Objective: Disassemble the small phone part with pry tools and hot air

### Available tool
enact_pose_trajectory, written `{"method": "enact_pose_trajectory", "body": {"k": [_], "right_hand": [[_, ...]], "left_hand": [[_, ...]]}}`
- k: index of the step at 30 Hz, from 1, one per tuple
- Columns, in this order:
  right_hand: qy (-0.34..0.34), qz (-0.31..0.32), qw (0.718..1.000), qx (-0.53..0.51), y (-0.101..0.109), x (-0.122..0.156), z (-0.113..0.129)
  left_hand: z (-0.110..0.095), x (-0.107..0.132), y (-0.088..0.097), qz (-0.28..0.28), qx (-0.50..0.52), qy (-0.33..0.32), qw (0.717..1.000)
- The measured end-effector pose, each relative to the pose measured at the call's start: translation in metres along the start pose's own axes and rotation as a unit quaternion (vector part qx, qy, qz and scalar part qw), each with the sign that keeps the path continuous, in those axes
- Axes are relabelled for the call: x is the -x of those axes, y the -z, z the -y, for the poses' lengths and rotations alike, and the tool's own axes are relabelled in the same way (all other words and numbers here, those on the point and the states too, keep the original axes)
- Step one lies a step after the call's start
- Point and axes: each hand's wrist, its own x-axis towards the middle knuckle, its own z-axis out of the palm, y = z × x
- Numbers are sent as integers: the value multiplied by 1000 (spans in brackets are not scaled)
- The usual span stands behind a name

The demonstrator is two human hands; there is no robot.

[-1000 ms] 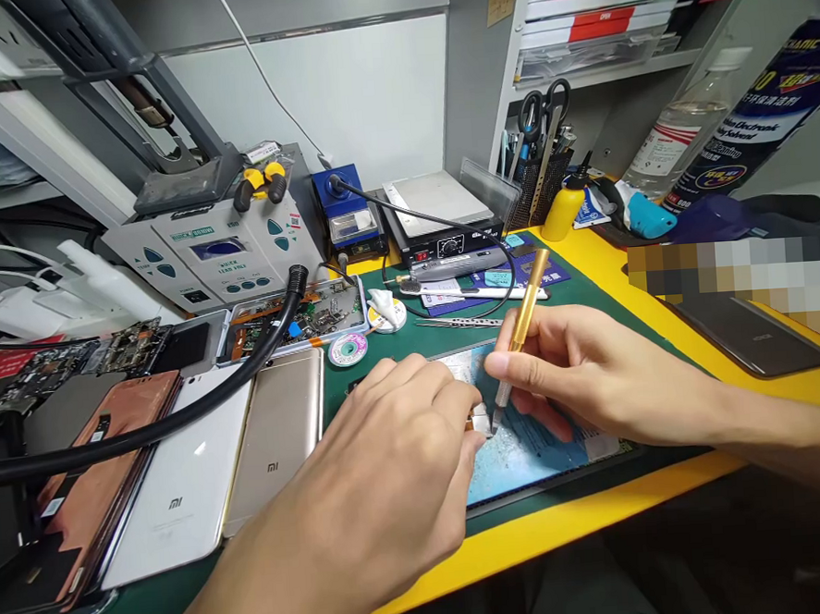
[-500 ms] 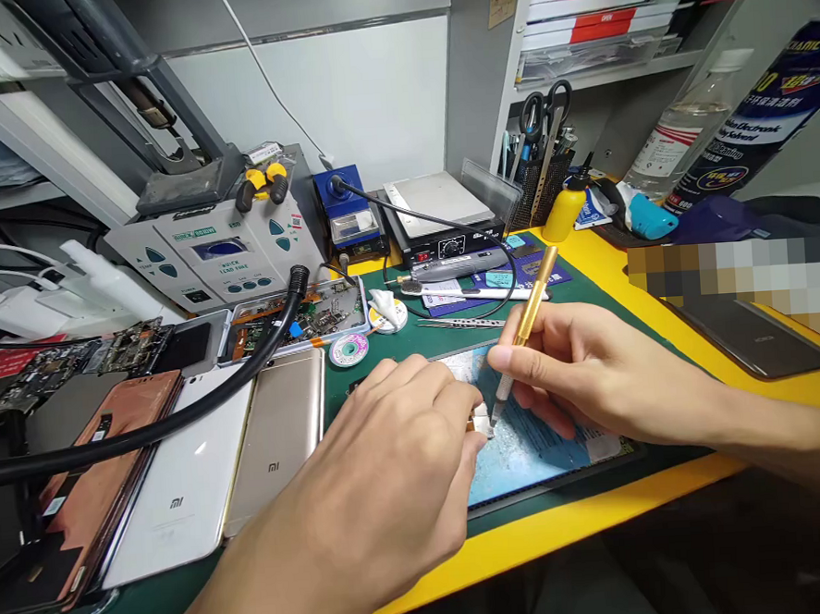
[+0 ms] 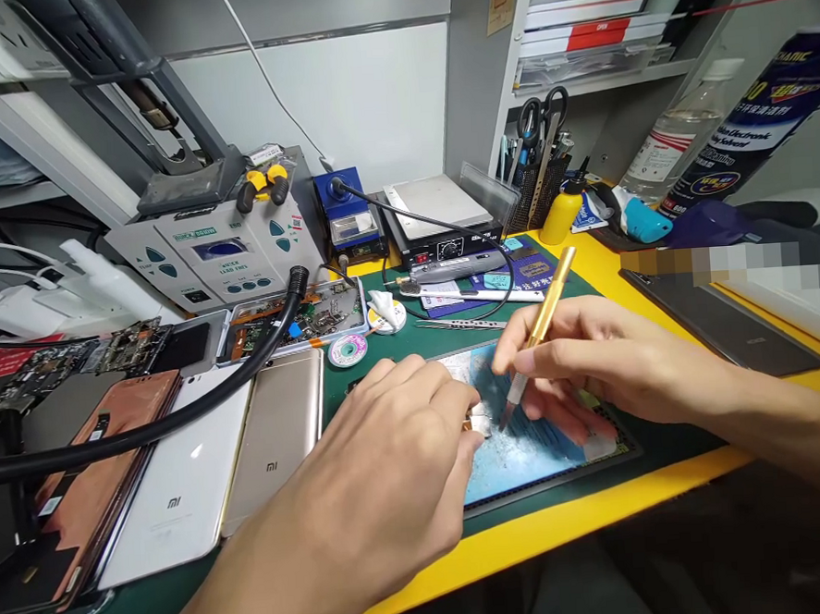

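Observation:
My left hand (image 3: 392,466) is closed, its thumb and forefinger pinching a small white and copper-coloured part (image 3: 479,420) just over a blue printed work pad (image 3: 531,471). Most of that part is hidden by my fingers, so its kind does not show. In my right hand (image 3: 579,352) is a craft knife (image 3: 547,303) with a gold handle, held like a pen and leaning to the right. Its tip points down at the pad, a little to the right of the small part and apart from it. White specks lie scattered on the pad below.
Left of my hands lie a gold phone (image 3: 279,435) and a white phone (image 3: 177,479), with a black hose (image 3: 181,432) arching across them. Tweezers (image 3: 459,324), a solder spool (image 3: 348,350) and a brush (image 3: 479,293) lie behind the pad. A dark phone (image 3: 723,316) is at the right.
My right hand has moved slightly right, drawing the knife tip away from the small part. Its fingers are more spread beneath the handle. My left hand has barely moved.

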Motion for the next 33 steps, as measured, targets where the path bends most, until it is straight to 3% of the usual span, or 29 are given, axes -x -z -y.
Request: {"method": "enact_pose_trajectory", "body": {"k": [3,14,33], "right_hand": [[2,12,1000,8,2,1,0],[-5,-37,996,82,-4,1,-3],[-11,-39,997,68,-10,1,1]], "left_hand": [[0,0,-1,-1,2,-1,1000],[2,1,-2,-12,-1,-3,1000],[1,1,-4,-18,-9,-2,1000]]}}
